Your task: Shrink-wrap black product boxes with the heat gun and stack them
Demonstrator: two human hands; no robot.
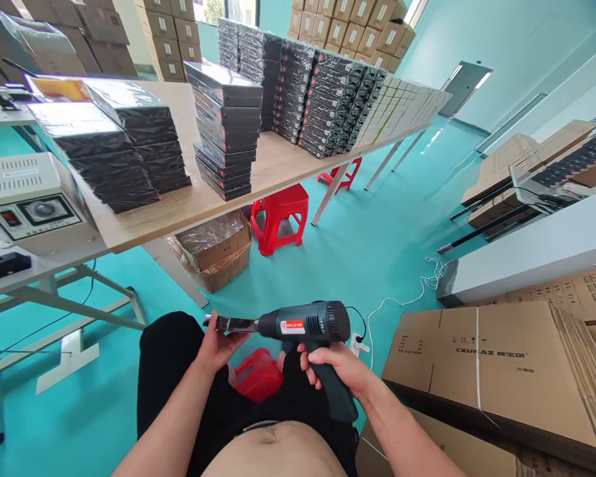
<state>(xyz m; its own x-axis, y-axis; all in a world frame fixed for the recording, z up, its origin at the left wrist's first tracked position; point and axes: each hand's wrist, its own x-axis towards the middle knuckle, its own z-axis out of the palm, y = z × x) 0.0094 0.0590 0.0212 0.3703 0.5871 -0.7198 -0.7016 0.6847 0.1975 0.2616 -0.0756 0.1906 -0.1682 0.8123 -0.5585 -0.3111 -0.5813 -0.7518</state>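
Observation:
My right hand [340, 368] is wrapped round the handle of a dark green heat gun [298, 323], held level over my lap with its nozzle pointing left. My left hand [216, 348] grips a thin, shiny black box [233, 324] by its left end, fingers underneath and thumb up at the edge. The nozzle is right at this box; whether they touch I cannot tell. Most of the box's face is hidden by the steep angle. On the table beyond stands a tall stack of flat black boxes [228, 132], with wrapped black bundles [144, 132] left of it.
The wooden table [273, 156] runs away to the right, carrying more wrapped stacks [322, 99]. A control unit [34, 199] sits at left. Red stools [281, 215] and an open carton [223, 255] are below the table. Flattened cartons [477, 358] and a white cable [397, 303] lie right.

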